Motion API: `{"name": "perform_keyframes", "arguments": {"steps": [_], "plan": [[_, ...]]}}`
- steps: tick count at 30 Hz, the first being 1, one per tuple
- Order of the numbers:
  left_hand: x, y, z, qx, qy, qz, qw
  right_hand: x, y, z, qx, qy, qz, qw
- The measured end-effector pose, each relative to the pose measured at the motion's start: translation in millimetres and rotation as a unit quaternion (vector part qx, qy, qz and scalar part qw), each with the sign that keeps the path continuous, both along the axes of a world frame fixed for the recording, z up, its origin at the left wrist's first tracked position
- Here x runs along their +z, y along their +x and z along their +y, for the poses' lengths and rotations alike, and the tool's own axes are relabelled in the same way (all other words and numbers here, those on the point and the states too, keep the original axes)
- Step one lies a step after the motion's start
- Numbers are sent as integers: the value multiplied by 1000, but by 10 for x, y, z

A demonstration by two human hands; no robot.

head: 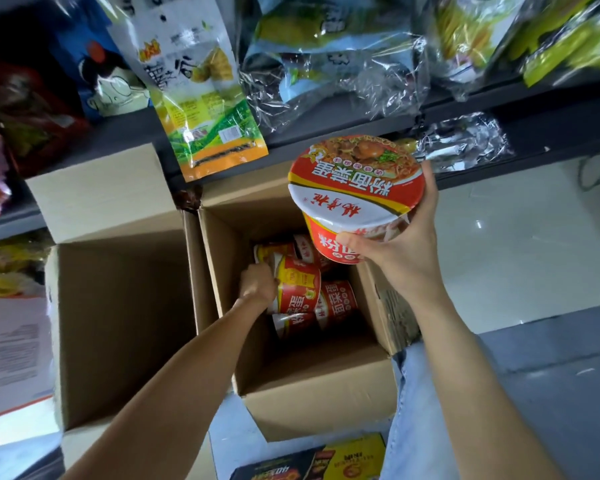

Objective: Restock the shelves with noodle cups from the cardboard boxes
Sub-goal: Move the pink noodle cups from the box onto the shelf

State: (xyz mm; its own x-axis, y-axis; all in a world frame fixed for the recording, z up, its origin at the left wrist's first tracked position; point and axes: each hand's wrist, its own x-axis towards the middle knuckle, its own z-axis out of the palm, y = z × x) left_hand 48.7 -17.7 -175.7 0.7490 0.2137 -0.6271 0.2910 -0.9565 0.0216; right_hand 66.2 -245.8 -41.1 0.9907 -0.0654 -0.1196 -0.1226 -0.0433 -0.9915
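Shelves (pixel 499 109) fill the frame's top, where the right hand (pixel 404 258) grips a cup (pixel 355 192) (likely light, crushable; hold its sidewall) while the left hand (pixel 258 282) grasps another in the centre box (pixel 312 386).

the right box (pixel 312 403) is open at the top, its near half bare cardboard floor; noodle cups (pixel 305 289) crowd the far half, where the left hand (pixel 257 282) sits. snack bags (pixel 215 109) overhang the shelf edge (pixel 499 109) above; the left box (pixel 125 323) gapes open.
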Motion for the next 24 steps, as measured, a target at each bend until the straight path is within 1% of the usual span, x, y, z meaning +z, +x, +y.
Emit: {"name": "perform_keyframes", "arguments": {"steps": [2,3,5,7,9,11,13,15,17,18,19,21,22,24], "plan": [[321,-66,46,0,-29,-49,998,125,-73,22,-16,-9,1,1000],[528,-126,94,3,-46,-89,995,211,-123,34,-21,-18,-2,1000],[988,-295,240,33,-76,-202,976,409,-229,55,-21,-32,-16,999],[1491,-494,407,91,-126,-325,933,656,-348,97,-15,-45,-31,998],[1980,-645,553,144,-195,-411,879,936,-447,166,1,-57,-44,997],[2428,-767,694,197,-251,-459,829,1233,-536,291,22,-52,-58,997],[2811,-902,867,241,-298,-489,784,1494,-606,449,44,-34,-81,995],[3122,-1044,1106,270,-322,-533,734,1732,-653,634,76,-37,-91,992],[3463,-1173,1364,287,-317,-585,689,1973,-684,873,103,-53,-95,989],[3632,-1226,1505,283,-307,-617,668,2095,-686,1010,112,-44,-100,988],[3825,-1281,1633,259,-283,-653,653,2210,-679,1157,121,-26,-107,987],[4154,-1338,1904,185,-203,-727,630,2443,-656,1460,127,8,-121,984],[4282,-1348,2044,155,-168,-756,613,2537,-643,1605,127,26,-129,983],[4428,-1298,2385,130,-125,-798,575,2679,-608,1865,135,49,-140,980]]}}
